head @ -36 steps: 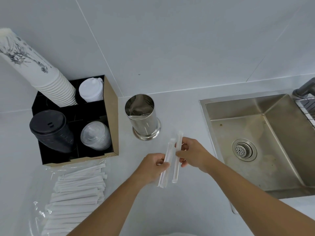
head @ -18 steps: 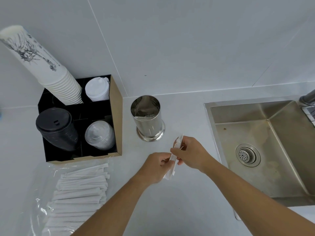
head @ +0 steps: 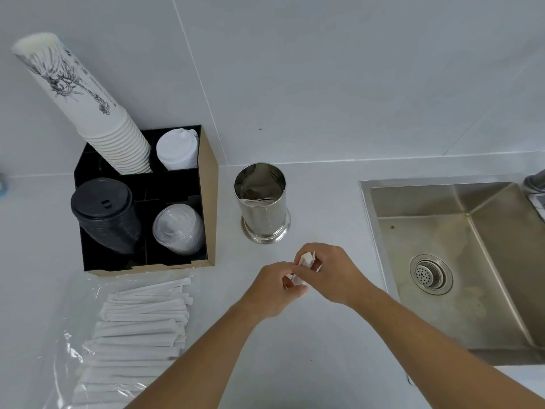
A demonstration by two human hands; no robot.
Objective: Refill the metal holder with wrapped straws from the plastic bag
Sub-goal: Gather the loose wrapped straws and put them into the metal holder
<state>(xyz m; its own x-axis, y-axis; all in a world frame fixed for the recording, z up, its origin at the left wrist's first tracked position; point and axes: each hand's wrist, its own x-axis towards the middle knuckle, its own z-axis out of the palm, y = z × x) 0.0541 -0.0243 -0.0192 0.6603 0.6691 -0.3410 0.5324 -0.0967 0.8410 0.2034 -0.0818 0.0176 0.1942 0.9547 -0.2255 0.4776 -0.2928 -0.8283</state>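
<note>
The shiny metal holder [head: 262, 202] stands upright on the counter, with no straws standing in it. Just in front of it, my left hand [head: 272, 287] and my right hand [head: 330, 273] meet and both grip a few white wrapped straws [head: 305, 262], which look nearly end-on, so only their tops show between my fingers. At the lower left, a clear plastic bag [head: 70, 349] lies flat with several more wrapped straws [head: 141, 317] stacked in it.
A cardboard organiser [head: 209, 202] left of the holder carries stacked paper cups [head: 88, 107], black lids [head: 106, 214], white lids [head: 177, 149] and clear lids [head: 177, 228]. A steel sink [head: 460, 261] lies at the right, with a tap base [head: 535, 181] at its far corner.
The straws, held lengthwise and spread a second ago, have been gathered together and tipped up between both hands. The view has shifted a little to the left.
</note>
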